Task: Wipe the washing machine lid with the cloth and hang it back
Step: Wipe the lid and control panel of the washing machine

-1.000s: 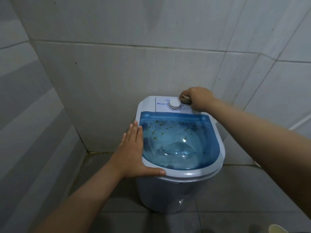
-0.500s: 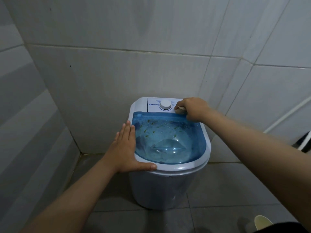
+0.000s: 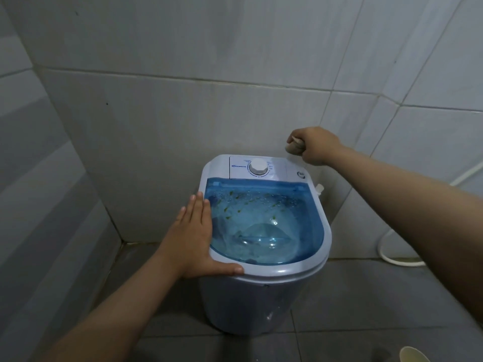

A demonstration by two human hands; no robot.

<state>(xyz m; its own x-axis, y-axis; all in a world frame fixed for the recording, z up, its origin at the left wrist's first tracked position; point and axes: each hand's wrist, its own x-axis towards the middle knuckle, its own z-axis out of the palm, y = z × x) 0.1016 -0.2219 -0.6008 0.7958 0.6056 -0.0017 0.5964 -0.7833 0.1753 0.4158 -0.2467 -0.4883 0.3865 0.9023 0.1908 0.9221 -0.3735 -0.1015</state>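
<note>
A small white washing machine (image 3: 261, 304) stands in a tiled corner. Its clear blue lid (image 3: 264, 223) is down and carries green specks and droplets near its back edge. My left hand (image 3: 194, 239) lies flat on the lid's left rim, fingers together, thumb along the front rim. My right hand (image 3: 315, 146) is raised above and behind the machine's back right corner, fisted around a small bunched beige cloth (image 3: 294, 147). Only a bit of the cloth shows. A white dial (image 3: 258, 167) sits on the control panel.
Grey tiled walls close in behind and at the left. A white hose (image 3: 392, 254) loops on the floor at the right. A pale cup rim (image 3: 414, 357) shows at the bottom right corner. A small white spout (image 3: 319, 188) sticks out of the machine's right side.
My right hand with the cloth has lifted off the control panel near the dial and moved up and to the right, clear of the machine. My left hand stays on the left rim.
</note>
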